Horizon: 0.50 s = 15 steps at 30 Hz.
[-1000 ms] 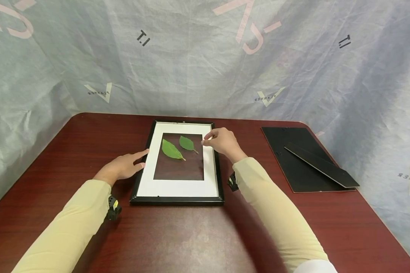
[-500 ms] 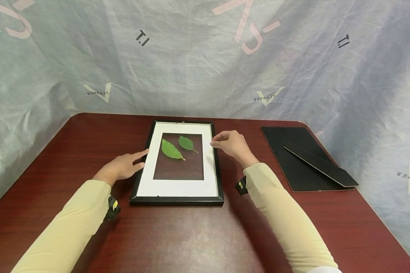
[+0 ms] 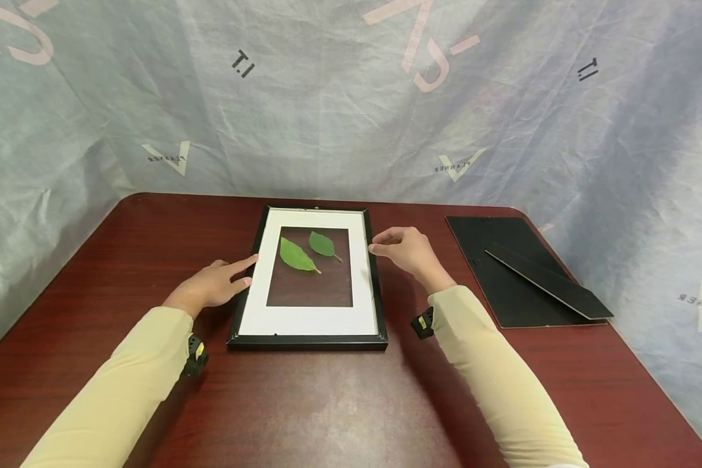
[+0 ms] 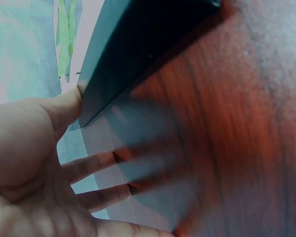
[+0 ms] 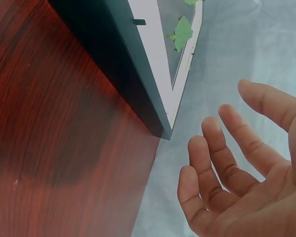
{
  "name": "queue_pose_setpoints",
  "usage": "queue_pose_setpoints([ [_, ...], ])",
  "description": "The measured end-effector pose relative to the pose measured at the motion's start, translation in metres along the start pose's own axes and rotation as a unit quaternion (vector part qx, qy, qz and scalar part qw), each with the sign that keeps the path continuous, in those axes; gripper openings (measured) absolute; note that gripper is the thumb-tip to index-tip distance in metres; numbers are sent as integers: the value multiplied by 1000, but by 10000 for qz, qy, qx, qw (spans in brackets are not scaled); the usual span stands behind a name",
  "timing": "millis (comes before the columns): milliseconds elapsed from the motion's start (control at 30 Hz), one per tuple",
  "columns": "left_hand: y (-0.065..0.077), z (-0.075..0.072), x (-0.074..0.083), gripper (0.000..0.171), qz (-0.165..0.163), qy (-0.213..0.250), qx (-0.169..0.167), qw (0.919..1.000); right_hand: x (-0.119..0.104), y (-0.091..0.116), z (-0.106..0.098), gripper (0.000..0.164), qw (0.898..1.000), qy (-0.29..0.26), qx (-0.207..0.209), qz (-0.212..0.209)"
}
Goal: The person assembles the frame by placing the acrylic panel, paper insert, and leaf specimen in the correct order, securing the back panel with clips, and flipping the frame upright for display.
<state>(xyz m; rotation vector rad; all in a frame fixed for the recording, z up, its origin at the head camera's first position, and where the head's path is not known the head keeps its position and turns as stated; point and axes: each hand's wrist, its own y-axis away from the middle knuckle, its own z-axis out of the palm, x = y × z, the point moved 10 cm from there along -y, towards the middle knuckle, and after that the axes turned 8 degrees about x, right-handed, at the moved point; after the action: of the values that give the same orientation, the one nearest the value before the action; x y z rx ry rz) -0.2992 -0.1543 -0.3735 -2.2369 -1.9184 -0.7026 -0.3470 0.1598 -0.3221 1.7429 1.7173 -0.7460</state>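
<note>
A black picture frame [image 3: 307, 341] with a white mat [image 3: 304, 320] lies on the table. Inside the mat's opening are two green leaves: the larger leaf [image 3: 296, 254] at left, the smaller leaf [image 3: 322, 244] at upper right. My left hand [image 3: 210, 286] touches the frame's left side, its thumb against the outer edge in the left wrist view and its other fingers extended. By the right side of the frame hovers my right hand [image 3: 409, 253], fingers loosely bent. In the right wrist view its fingertips [image 5: 213, 129] are apart from the frame and hold nothing.
At the right of the reddish-brown table [image 3: 304, 403] lies a black backing board [image 3: 491, 286]. A narrower black panel [image 3: 546, 279], the stand flap by its look, slants up over it. A printed grey cloth [image 3: 327, 130] hangs behind and along both sides.
My right hand has drawn back rightward from the inner edge of the mat to beyond the frame's right side. The frame, leaves and my left hand have shifted slightly to the right.
</note>
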Motion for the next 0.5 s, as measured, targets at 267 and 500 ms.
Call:
queue_pose_setpoints([
  [267,-1,0,-2,61,60,-62,44,10000,11,4,-7,29,9999,-141,10,50],
  [500,-1,-1,-1,61,106,-46,29,9999,20,10,-23,31,9999,-129,13,27],
])
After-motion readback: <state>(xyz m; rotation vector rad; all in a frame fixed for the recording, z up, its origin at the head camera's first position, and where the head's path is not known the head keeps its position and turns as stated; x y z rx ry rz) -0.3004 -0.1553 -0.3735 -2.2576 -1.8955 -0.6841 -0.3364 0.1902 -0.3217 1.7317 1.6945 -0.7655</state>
